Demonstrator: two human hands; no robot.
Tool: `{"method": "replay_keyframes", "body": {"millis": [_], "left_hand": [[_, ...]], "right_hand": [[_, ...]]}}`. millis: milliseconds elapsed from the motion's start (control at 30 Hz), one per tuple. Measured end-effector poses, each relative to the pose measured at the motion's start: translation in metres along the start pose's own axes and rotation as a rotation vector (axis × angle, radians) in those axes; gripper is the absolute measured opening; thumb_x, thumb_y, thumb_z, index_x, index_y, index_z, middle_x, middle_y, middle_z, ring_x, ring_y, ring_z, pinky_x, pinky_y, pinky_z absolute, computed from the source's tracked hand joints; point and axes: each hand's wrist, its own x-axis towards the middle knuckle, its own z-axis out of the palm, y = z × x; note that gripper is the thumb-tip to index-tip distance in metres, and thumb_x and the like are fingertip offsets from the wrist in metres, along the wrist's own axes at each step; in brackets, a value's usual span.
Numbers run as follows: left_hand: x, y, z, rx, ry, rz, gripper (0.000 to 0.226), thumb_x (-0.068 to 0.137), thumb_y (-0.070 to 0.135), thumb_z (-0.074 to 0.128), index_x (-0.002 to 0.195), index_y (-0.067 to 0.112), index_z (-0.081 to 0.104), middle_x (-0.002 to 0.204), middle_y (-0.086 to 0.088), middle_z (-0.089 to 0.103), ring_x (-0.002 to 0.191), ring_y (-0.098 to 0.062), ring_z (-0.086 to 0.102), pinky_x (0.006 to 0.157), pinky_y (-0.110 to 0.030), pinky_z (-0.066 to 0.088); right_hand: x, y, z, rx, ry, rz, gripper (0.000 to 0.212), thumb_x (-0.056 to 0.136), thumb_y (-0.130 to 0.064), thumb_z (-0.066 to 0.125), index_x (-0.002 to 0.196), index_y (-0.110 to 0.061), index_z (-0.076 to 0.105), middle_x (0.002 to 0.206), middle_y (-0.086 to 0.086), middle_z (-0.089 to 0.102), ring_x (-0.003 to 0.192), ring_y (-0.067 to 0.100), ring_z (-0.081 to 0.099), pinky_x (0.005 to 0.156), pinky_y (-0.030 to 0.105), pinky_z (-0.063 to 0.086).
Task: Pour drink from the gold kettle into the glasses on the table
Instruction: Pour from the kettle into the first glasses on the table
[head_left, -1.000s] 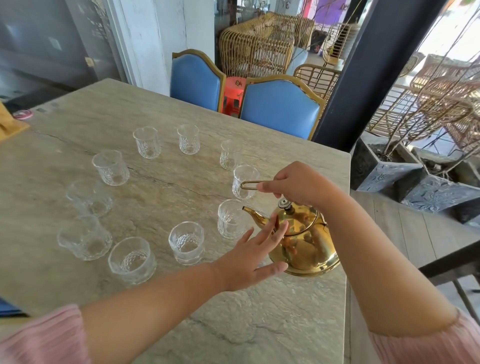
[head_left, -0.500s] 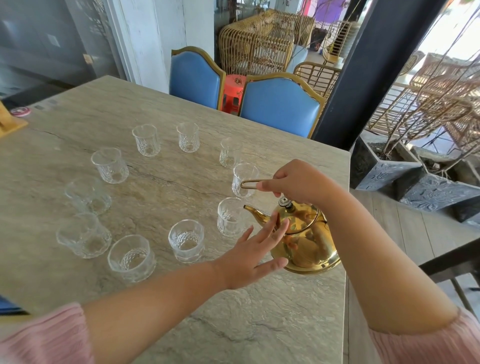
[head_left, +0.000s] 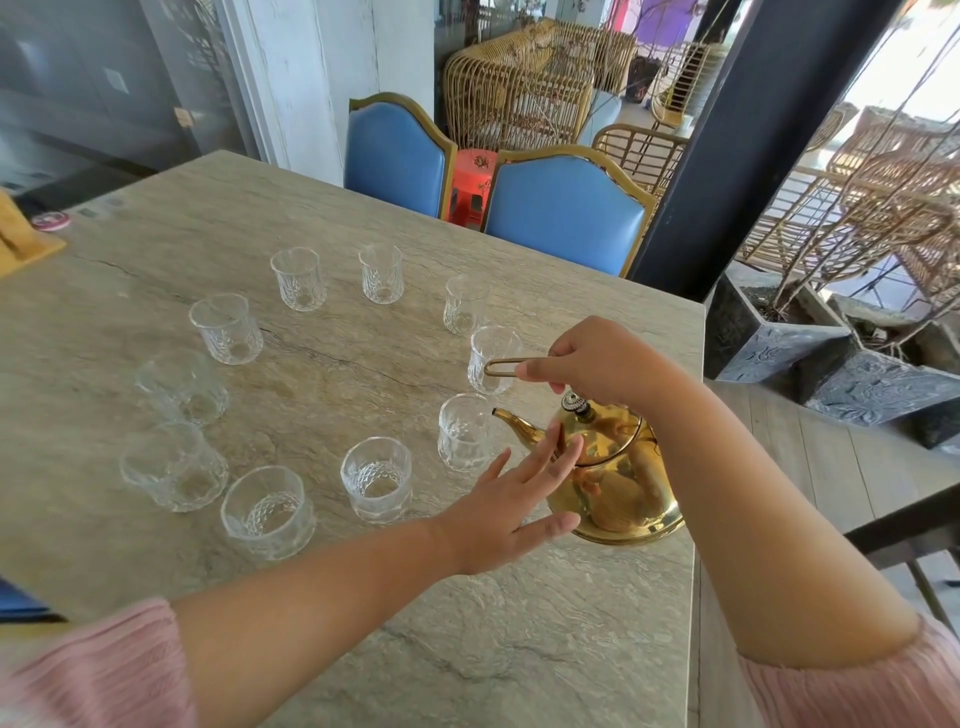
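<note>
Now, head view: your right hand (head_left: 602, 361) grips the wire handle (head_left: 511, 364) of the shiny gold metal kettle (head_left: 623, 493), which stands by the right edge of the grey stone table (head_left: 467, 649). Your left hand (head_left: 493, 512), fingers spread, touches its side. Lift gently, then tip the spout (head_left: 511, 421) slowly over the nearest patterned clear glass (head_left: 465, 434).

Only one camera here, a wide-angle one on my head. It looks forward and down over the table (head_left: 467, 649) from close up, with the blue chairs (head_left: 566, 213) at the far edge up top.
</note>
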Motion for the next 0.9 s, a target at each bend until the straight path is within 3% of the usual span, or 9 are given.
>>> {"method": "replay_keyframes", "body": {"millis": [567, 900], "left_hand": [[-0.001, 0.005, -0.002, 0.035, 0.008, -0.008, 0.067, 0.096, 0.054, 0.024, 0.14, 0.046, -0.025, 0.154, 0.01, -0.03, 0.14, 0.009, -0.017, 0.116, -0.034, -0.015], [0.002, 0.016, 0.0, 0.148, -0.021, -0.065, 0.066, 0.097, 0.056, 0.025, 0.139, 0.047, -0.025, 0.153, 0.011, -0.033, 0.144, 0.001, -0.003, 0.114, -0.04, -0.021]], "right_hand": [[-0.004, -0.002, -0.003, -0.016, 0.009, -0.019, 0.043, 0.086, -0.046, 0.063, 0.058, -0.013, 0.06, 0.048, -0.002, 0.045, 0.043, 0.01, 0.038, 0.052, 0.022, 0.035], [-0.015, 0.03, -0.005, 0.163, 0.078, -0.012, 0.047, 0.083, -0.049, 0.064, 0.053, -0.013, 0.055, 0.05, 0.001, 0.041, 0.042, 0.011, 0.035, 0.052, 0.024, 0.036]]}}
